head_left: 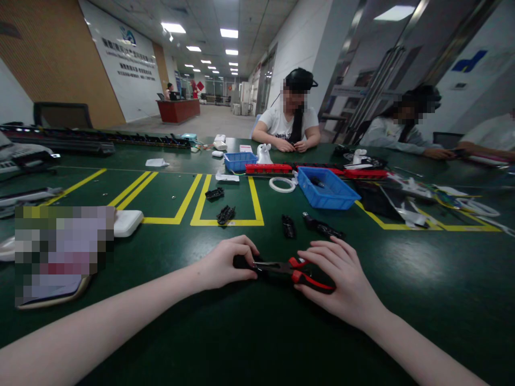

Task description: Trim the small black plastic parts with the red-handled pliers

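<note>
Between the thumb and fingers of my left hand (225, 262) is a small black part (240, 262), partly hidden by the fingers. My right hand (346, 281) is closed around the red-and-black handles of a pair of long-nose pliers (311, 281). The handles stand apart, and the jaws point left and meet the black part at my left fingertips. Whether the jaws grip it I cannot tell. Beyond my hands lie a black bundle (288, 226) and a longer black bundle with a metal tip (322, 225).
Two black bundles (226, 215) lie by a yellow-taped rectangle. A blue bin (328, 195) and a white ring (281, 185) stand farther back. At left are a phone (60, 257) and a white case (127, 223). Co-workers (287, 120) sit across the green table (169, 327).
</note>
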A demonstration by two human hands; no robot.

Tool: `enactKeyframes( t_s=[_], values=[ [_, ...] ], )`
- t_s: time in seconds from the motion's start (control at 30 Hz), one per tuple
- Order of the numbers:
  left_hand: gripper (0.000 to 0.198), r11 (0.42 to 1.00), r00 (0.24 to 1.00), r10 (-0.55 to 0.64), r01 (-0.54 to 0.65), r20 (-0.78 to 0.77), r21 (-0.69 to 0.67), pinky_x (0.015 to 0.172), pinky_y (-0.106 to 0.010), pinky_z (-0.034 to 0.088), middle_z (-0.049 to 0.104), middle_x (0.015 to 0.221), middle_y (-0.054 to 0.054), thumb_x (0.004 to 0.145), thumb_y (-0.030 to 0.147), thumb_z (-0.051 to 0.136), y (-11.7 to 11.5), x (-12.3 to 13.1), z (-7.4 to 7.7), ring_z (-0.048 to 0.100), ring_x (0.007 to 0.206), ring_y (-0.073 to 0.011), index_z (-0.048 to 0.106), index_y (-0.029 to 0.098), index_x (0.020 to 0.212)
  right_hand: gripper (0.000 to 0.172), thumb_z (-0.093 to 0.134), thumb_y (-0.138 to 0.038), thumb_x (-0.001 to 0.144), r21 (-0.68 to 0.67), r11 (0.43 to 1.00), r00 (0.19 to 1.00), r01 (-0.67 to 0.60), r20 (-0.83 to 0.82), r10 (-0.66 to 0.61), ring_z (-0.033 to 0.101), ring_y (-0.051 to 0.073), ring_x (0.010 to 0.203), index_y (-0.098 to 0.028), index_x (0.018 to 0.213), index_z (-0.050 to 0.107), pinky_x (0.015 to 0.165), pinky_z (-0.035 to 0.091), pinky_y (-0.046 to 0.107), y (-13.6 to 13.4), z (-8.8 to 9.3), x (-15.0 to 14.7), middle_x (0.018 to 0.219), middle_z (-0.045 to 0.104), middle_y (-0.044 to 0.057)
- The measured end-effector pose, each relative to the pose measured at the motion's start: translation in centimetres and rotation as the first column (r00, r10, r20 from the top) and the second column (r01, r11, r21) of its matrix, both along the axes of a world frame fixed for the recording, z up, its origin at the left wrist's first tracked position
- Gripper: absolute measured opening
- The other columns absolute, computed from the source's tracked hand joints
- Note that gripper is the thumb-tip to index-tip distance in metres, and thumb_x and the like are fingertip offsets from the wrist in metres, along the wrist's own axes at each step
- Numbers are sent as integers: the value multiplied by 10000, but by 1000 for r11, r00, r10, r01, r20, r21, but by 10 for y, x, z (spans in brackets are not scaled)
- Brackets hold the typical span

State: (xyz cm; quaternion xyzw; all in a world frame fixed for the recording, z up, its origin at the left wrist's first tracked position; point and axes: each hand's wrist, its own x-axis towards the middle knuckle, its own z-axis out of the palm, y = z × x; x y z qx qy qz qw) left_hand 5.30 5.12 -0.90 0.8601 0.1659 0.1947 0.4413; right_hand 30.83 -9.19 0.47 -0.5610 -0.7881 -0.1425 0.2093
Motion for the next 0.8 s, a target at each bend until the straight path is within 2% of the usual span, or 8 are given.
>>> enactKeyframes(
  t_s=[0.17,0.3,0.37,0.43,0.53,0.67,0.8],
  values=[
    [128,1000,1000,4,-4,-27,-10,927,-394,488,614,1121,-59,776,195,752,-1,-1,4,603,1040,-200,636,141,768,449,669,-427,804,-18,1000,1000,0,14,0,599,279,1121,-239,1205,591,1051,357,561,0,-2,-1,1116,697,71],
    [134,1000,999,-1,-1,-51,-27,928,-398,490,613,1128,-56,777,206,750,-1,-1,6,601,1043,-199,633,140,775,450,666,-444,811,-34,999,1000,-1,-5,1,628,262,1045,-232,1199,583,1054,351,558,0,-4,-4,1081,703,69],
    [138,999,998,-10,8,-55,-33,927,-396,493,610,1135,-53,779,217,750,0,-1,6,599,1046,-198,635,142,782,463,656,-448,819,-57,998,1000,2,-24,-3,641,248,993,-222,1214,575,1000,411,526,-1,-5,-4,1076,700,76],
    [136,1000,999,-16,15,-47,-28,927,-395,493,610,1132,-56,781,217,749,0,-1,5,602,1039,-197,635,142,784,467,637,-449,832,-85,996,999,-2,-42,-2,645,236,953,-209,1227,571,883,492,451,-2,-6,-4,1083,691,89],
    [128,1000,999,-15,15,-40,-11,932,-399,492,612,1122,-60,782,213,747,0,-1,5,605,1032,-198,640,143,796,450,615,-447,845,-125,992,999,-10,-47,4,647,220,904,-196,1217,576,741,530,362,-2,-8,-3,1081,675,100],
    [116,999,998,-46,46,-31,14,947,-391,488,605,1138,-57,797,205,728,0,-3,5,600,1049,-197,661,159,881,407,610,-422,851,-159,987,999,-21,-41,15,647,200,868,-193,1186,576,726,541,336,-1,-7,0,1054,664,92],
    [104,997,997,-71,72,-24,40,961,-380,481,607,1143,-55,817,194,705,0,-3,6,594,1077,-197,665,167,910,410,616,-424,846,-137,989,998,-51,-34,46,653,198,859,-180,1173,575,725,551,334,0,-5,4,1038,663,95]
  ],
)
